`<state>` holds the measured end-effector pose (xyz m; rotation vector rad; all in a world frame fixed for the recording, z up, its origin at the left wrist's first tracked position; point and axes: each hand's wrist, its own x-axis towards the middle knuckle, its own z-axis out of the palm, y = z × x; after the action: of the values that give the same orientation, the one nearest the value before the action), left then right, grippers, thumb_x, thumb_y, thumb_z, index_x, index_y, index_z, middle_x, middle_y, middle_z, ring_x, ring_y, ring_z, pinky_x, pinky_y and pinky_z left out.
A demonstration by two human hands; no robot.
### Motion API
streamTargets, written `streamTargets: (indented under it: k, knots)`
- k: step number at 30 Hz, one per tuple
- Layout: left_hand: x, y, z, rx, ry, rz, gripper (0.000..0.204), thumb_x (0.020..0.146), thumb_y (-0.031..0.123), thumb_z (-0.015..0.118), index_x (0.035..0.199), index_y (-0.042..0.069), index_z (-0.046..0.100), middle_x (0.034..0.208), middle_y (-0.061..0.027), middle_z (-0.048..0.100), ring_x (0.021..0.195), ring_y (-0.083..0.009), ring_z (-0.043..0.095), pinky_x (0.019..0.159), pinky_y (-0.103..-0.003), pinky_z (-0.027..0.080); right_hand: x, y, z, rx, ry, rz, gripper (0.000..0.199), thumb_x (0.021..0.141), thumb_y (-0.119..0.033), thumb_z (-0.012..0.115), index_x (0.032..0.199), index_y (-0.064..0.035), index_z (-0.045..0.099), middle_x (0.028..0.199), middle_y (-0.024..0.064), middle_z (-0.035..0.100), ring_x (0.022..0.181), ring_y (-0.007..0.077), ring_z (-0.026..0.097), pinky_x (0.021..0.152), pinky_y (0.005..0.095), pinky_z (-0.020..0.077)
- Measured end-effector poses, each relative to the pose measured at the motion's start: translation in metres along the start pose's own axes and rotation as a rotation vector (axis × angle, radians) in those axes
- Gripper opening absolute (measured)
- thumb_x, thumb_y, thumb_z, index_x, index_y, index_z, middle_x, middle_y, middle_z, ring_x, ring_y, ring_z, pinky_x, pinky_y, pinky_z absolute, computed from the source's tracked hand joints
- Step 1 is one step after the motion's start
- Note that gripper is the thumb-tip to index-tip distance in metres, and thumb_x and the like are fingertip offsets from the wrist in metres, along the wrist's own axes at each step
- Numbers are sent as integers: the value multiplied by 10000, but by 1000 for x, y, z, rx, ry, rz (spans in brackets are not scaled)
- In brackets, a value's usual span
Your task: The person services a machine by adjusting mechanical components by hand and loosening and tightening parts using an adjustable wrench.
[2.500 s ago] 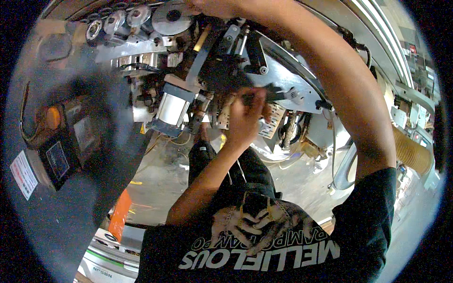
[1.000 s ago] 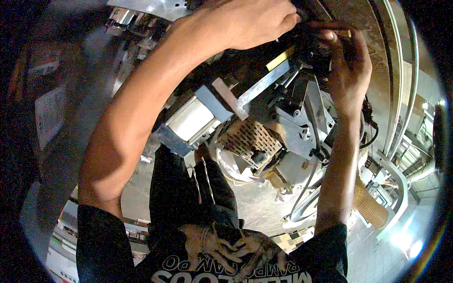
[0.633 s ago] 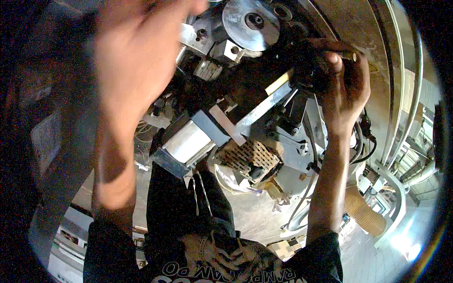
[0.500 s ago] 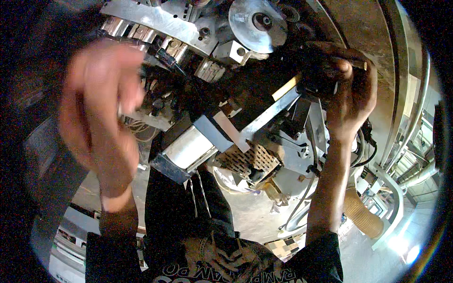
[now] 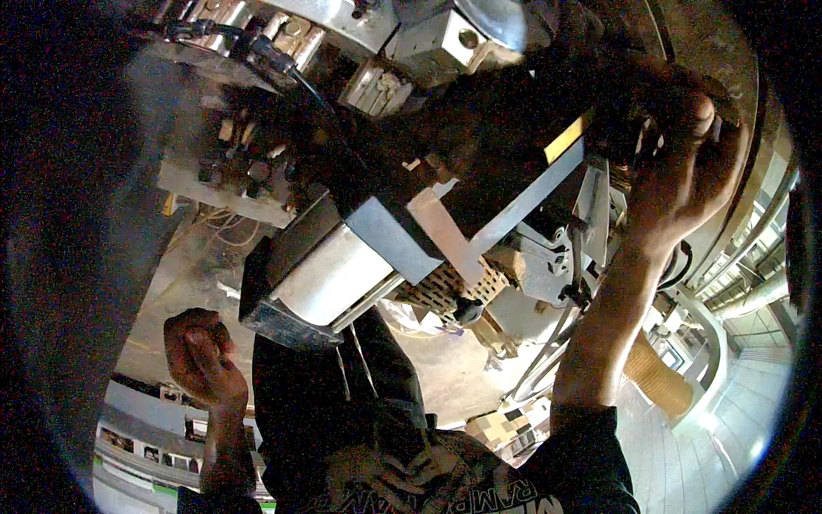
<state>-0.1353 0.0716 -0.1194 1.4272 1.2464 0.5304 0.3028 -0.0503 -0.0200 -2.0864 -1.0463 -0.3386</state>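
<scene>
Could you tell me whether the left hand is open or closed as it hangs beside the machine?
Closed. The left hand is curled into a loose fist, fingers folded inward, touching nothing; whether it holds something small cannot be told.

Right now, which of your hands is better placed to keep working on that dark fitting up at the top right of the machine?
Probably the right hand: it is raised and already on the dark fitting beside the metal bar. The left hand hangs low, closed, well below the cylinder, touching nothing.

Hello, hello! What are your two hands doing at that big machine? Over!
Right hand up, gripping a dark part on the machine head. Left hand low, curled, touching nothing. Silver cylinder hangs between them.
</scene>
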Motion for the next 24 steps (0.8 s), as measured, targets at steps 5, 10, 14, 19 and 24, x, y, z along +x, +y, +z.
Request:
streamTargets:
  k: [5, 10, 14, 19, 24]
  knots:
    - [-14, -35, -23, 55, -70, -38, 215, 1058, 188, 471, 1104, -12, 536, 898, -155, 592, 703, -275, 545, 630, -394, 457, 0, -5, 8, 77, 37, 50, 237, 1000, -169, 657, 1088, 48, 617, 1050, 92, 684, 923, 168, 625, 836, 274, 495]
    - [-12, -25, 2, 32, 33, -83, 271, 1034, 298, 517, 1002, 33, 555, 874, -71, 560, 639, -160, 434, 578, -308, 346, -1, -11, 14, 181, 73, 128, 227, 1001, -191, 659, 1063, 25, 625, 1001, 69, 691, 876, 142, 625, 789, 259, 503]
    - [-14, -39, -5, 54, 31, -91, 324, 1037, 363, 539, 963, 49, 568, 864, -23, 543, 614, -87, 398, 559, -254, 309, -4, -14, 17, 237, 86, 163, 221, 1002, -209, 660, 1044, 6, 631, 962, 51, 696, 838, 120, 626, 751, 247, 510]
    - [-11, -37, -6, 20, 48, -104, 317, 1046, 329, 516, 945, 32, 556, 843, -28, 519, 593, -96, 391, 553, -246, 302, -4, -16, 16, 275, 83, 271, 232, 1041, -208, 575, 1151, -5, 608, 1067, 160, 708, 941, 270, 698, 837, 383, 581]
    - [-6, -34, -6, 153, 25, -34, 342, 1067, 322, 449, 936, 21, 546, 822, -45, 497, 570, -106, 381, 530, -261, 302, -1, -20, 21, 418, 116, 269, 275, 1066, -231, 524, 1194, 2, 596, 1120, 171, 682, 1009, 279, 674, 877, 403, 567]
